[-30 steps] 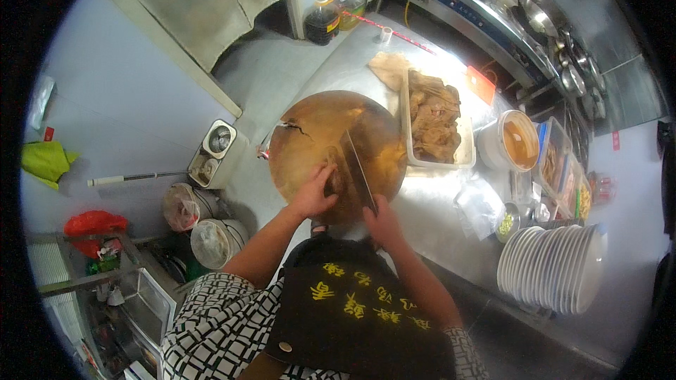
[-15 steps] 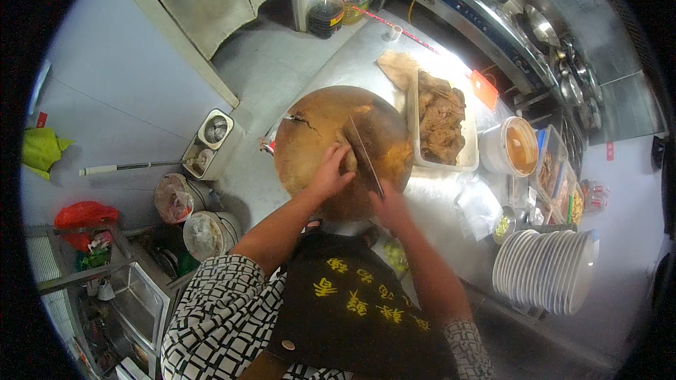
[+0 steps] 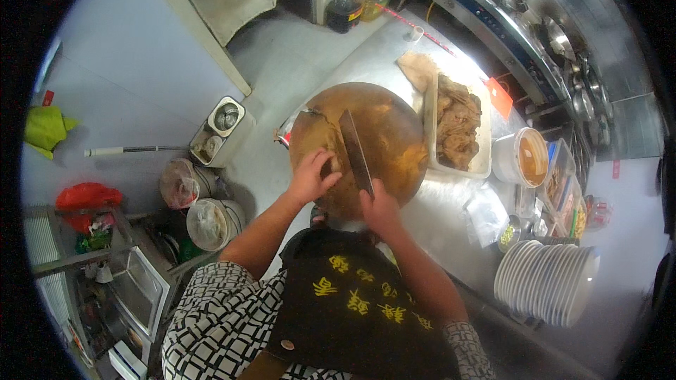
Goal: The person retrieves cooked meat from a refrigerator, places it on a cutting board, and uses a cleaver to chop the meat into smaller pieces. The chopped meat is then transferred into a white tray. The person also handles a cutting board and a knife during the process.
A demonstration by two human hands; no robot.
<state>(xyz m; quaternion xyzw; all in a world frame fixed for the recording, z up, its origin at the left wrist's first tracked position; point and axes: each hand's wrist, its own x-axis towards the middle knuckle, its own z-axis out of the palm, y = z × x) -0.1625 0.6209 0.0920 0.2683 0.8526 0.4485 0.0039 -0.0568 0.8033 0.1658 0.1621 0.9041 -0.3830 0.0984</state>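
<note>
A round wooden chopping block stands on the metal table in front of me. My left hand rests on its left part, fingers curled over a small brown piece of food, mostly hidden under them. In my right hand, closed round the handle, is a cleaver. Its blade points away from me over the block's middle, just right of the left fingers and apart from them. A white tray of brown cooked meat adjoins the block's right side.
Right of the tray are a white bucket, clear food containers and a clear plastic bag. A row of white plates stands nearer me. Lined buckets sit on the floor at left. Beyond the table runs a stove.
Both hands have moved left across the block. The cleaver went along with the right hand and shows more of its blade's face. The whole view has shifted slightly.
</note>
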